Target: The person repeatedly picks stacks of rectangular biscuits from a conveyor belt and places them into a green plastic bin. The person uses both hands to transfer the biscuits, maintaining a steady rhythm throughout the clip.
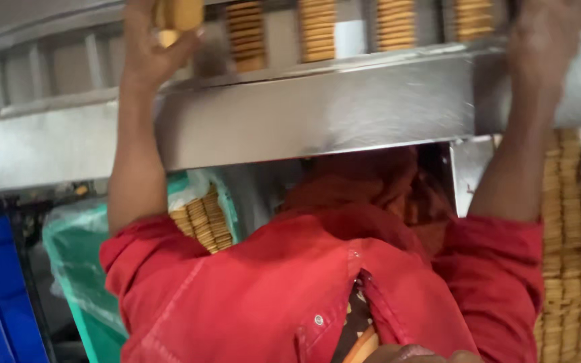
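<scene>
The left hand (148, 50), upper left of the frame, has its grip clamped on a short stack of biscuits (181, 15), long axis upright, just left of the biscuit rows (317, 30) in the lanes. The right hand (547, 40), upper right, lies blurred on the steel frame (317, 117); whether its grip is closed, I cannot tell. Open room lies below the frame's edge, toward the green-lined crate (75, 262), lower left.
</scene>
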